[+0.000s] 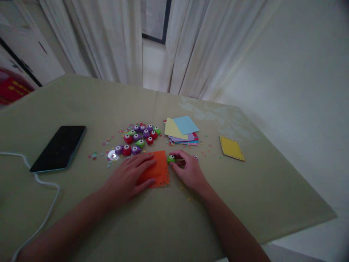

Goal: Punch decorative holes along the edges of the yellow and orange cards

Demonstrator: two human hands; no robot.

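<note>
An orange sheet of paper (160,168) lies on the table with small punched holes along its right and lower edges. My left hand (137,173) rests flat on its left part, fingers stretched out and apart. Closed around a small green paper punch (171,158) with an eye-like button, my right hand (188,169) is at the paper's right edge. Whether the punch's slot is over the paper I cannot tell. Another punch, purple (195,157), shows partly behind the right hand.
Several red, purple and green punches (140,143) stand beyond my left hand among confetti. Stacked coloured papers (186,124) lie behind the right hand; a yellow sheet with punched edges (232,148) is farther right. At left are a black tablet (58,149) and a white cable (56,185).
</note>
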